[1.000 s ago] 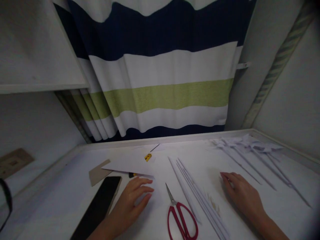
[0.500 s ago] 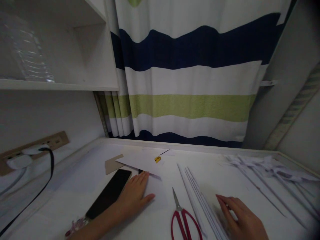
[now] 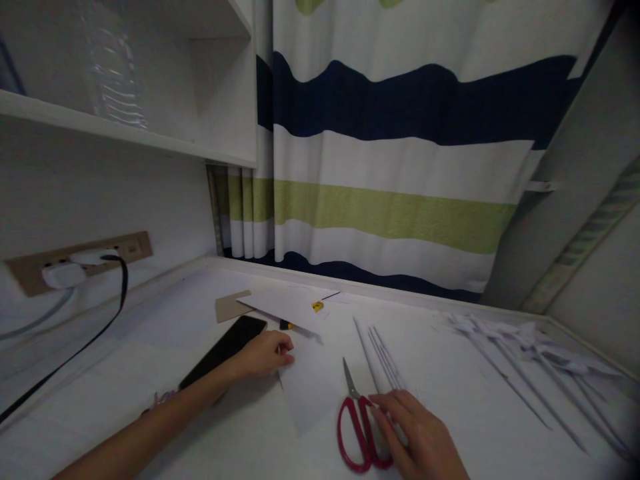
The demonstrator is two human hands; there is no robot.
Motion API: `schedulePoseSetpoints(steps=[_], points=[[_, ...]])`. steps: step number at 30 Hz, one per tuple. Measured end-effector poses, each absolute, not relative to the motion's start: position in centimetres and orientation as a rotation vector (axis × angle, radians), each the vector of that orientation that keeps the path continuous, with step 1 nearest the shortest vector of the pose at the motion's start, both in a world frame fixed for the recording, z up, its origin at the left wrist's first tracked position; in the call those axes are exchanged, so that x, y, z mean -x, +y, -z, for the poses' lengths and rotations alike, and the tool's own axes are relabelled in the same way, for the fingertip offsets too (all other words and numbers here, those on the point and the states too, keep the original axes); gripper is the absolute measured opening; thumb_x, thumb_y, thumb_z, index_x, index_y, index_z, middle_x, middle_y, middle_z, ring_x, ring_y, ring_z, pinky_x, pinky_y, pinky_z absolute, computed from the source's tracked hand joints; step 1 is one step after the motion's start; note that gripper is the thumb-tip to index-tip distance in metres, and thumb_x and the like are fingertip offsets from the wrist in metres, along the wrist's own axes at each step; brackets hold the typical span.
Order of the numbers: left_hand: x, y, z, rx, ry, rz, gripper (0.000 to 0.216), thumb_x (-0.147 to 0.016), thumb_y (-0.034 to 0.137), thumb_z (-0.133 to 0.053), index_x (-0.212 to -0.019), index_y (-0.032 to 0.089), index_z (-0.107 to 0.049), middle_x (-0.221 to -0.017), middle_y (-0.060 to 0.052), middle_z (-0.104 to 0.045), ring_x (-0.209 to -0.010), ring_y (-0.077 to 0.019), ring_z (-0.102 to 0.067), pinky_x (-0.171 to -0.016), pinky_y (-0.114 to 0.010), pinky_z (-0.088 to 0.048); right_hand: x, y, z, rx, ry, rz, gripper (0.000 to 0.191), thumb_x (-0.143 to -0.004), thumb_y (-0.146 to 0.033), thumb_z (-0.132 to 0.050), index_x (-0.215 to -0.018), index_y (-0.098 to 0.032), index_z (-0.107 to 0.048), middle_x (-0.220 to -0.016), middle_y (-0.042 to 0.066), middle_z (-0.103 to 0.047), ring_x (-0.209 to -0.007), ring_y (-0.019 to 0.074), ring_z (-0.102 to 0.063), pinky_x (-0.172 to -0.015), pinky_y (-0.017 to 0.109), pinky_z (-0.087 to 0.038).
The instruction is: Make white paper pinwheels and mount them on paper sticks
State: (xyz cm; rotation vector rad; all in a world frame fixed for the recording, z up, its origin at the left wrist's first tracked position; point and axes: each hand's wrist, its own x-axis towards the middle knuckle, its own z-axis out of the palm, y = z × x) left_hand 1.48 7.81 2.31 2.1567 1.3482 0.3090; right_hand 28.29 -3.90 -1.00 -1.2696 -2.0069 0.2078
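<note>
My left hand (image 3: 267,353) is at the upper left corner of a white paper sheet (image 3: 310,393), its fingers curled and the thumb drawn in; the paper's edge runs into the grip. Under that forearm lies a black phone (image 3: 225,350). My right hand (image 3: 420,430) has its thumb and fingers closed at the right loop of red-handled scissors (image 3: 354,393), partly covering it. The scissors lie flat, blades pointing away from me. Thin rolled paper sticks (image 3: 385,357) run beneath the right hand, their near ends hidden.
A small yellow piece (image 3: 318,307), a brown card (image 3: 233,307) and another white sheet (image 3: 280,313) lie farther back. Several paper sticks with crumpled white paper (image 3: 530,340) lie at right. A power strip with plugs and a black cable (image 3: 117,300) is at left, below a shelf (image 3: 125,133).
My left hand has gone from lying flat on the paper to curled fingers at its corner. My right hand has moved left from beside the paper sticks onto the scissors' handle. The view has shifted.
</note>
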Motion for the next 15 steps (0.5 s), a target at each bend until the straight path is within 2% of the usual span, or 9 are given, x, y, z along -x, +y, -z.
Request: schedulePoseSetpoints(steps=[2,5,7,10,15], points=[[-1.1,7.7,-3.3,-2.053,1.255,-0.418,0.019,-0.081,0.028,-0.05,-0.09,0.012,-0.055,-0.088,-0.003,-0.058,-0.076,-0.0157,-0.057,-0.067,-0.033,-0.047,-27.0,-3.8,0.4,1.295,-1.901,-0.333,0.02,-0.078,-0.027,-0.05,-0.096,-0.025,-0.059,-0.081,0.004,-0.062,-0.072,0.019,-0.059,-0.065,0.031,-0.048],[-1.3,6.8,-4.5,-1.85,1.119,-0.642,0.021,-0.079,0.033,-0.051,-0.08,0.012,-0.053,-0.073,0.0,-0.057,-0.068,-0.0138,-0.057,-0.061,-0.026,-0.046,-25.3,-3.1,0.2,1.346,-1.663,-0.503,0.032,-0.078,-0.033,-0.05,-0.108,-0.022,-0.047,-0.093,0.007,-0.058,-0.069,0.017,-0.06,-0.055,0.026,-0.051],[-2.2,5.7,-4.5,-1.703,1.051,-0.771,0.021,-0.08,0.035,-0.047,-0.082,0.014,-0.049,-0.077,0.0,-0.057,-0.071,-0.0131,-0.057,-0.06,-0.023,-0.046,-24.6,-2.6,0.4,1.33,-1.533,-0.595,0.036,-0.078,-0.036,-0.05,-0.109,-0.02,-0.043,-0.096,0.008,-0.056,-0.07,0.0171,-0.061,-0.053,0.026,-0.051],[-4.1,3.6,-3.1,-1.517,0.945,-0.867,0.022,-0.082,0.036,-0.04,-0.09,0.016,-0.043,-0.087,-0.003,-0.059,-0.079,-0.0135,-0.058,-0.067,-0.024,-0.047,-24.3,-2.2,0.7,1.278,-1.401,-0.67,0.036,-0.076,-0.039,-0.051,-0.104,-0.017,-0.043,-0.084,0.006,-0.06,-0.064,0.0174,-0.062,-0.051,0.026,-0.051],[-6.2,1.1,-0.3,-1.322,0.773,-0.794,0.032,-0.074,0.031,-0.055,-0.099,0.015,-0.043,-0.091,-0.007,-0.062,-0.08,-0.0166,-0.06,-0.065,-0.026,-0.048,-25.3,-2.6,-0.2,1.259,-1.293,-0.699,0.027,-0.077,-0.037,-0.051,-0.094,-0.017,-0.048,-0.078,0.005,-0.065,-0.062,0.0156,-0.061,-0.052,0.024,-0.05]])
